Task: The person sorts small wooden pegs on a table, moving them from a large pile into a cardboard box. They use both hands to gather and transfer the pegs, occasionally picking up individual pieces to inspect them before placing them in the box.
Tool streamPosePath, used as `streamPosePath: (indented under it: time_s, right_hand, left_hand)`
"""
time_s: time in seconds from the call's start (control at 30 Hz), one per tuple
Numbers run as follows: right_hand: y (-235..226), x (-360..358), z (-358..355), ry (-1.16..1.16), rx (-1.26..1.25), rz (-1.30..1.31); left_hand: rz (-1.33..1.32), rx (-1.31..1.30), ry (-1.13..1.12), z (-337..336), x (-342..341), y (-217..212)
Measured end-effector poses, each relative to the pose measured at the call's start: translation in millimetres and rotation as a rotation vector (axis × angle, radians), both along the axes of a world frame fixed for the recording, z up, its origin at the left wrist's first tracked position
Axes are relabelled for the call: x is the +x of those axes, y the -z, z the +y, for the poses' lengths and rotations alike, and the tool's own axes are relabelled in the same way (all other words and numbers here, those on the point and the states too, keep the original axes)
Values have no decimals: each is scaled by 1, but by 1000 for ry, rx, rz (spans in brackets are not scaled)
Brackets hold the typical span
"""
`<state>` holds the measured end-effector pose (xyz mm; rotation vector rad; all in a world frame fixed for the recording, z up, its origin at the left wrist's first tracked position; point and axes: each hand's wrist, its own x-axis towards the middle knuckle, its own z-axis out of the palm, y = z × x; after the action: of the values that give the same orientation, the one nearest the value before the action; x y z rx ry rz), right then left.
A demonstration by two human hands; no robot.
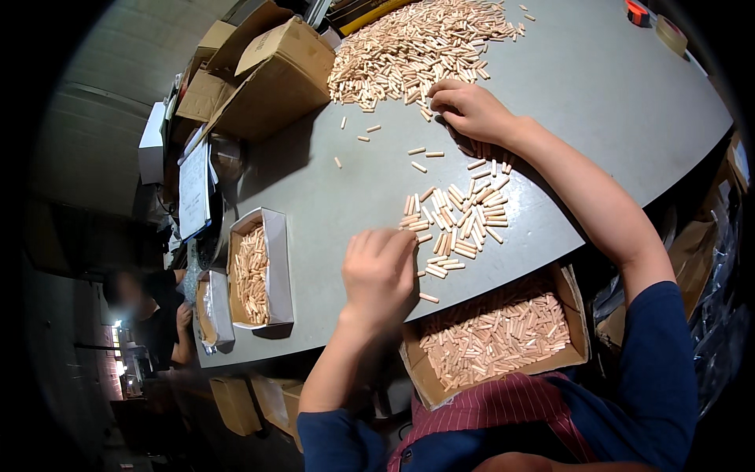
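Short wooden dowel pins lie in a large heap [417, 55] at the far side of the grey table. At its near right edge is my right hand [472, 112], fingers curled down by the dowels; its palm side is hidden. A smaller spread of dowels [464, 220] lies nearer to me. My left hand [377, 275] is at the left edge of this spread, slightly blurred, with its fingers bent together and the tips near a few dowels. Whatever is inside it is hidden. Below the table edge, against my body, a cardboard box [580, 315] holds many dowels.
An open box [277, 267] of dowels stands on the table at left, beside a smaller box [220, 311]. Large cardboard cartons [275, 79] stand at the far left. A tape roll [671, 36] and an orange-black tool [637, 13] lie far right. Another person [161, 315] is at left.
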<state>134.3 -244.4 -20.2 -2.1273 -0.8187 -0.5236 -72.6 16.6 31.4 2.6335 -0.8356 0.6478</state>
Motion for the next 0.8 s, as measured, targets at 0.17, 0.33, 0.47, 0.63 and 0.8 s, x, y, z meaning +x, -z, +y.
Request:
streamPosePath:
  time_s: [0.17, 0.33, 0.47, 0.63, 0.8]
  right_hand:
    - [0, 1, 0, 8, -11, -45]
    - [0, -2, 1, 41, 24, -51]
    - [-1, -3, 3, 50, 22, -59]
    - [3, 3, 0, 34, -2, -120]
    - [1, 1, 1, 0, -18, -32]
  left_hand:
    - [115, -212, -5, 4, 0, 0]
    - [202, -268, -34, 1, 0, -8]
    - [244, -253, -11, -7, 2, -5]
    - [244, -121, 20, -24, 2, -3]
    - [238, -55, -43, -19, -2, -1]
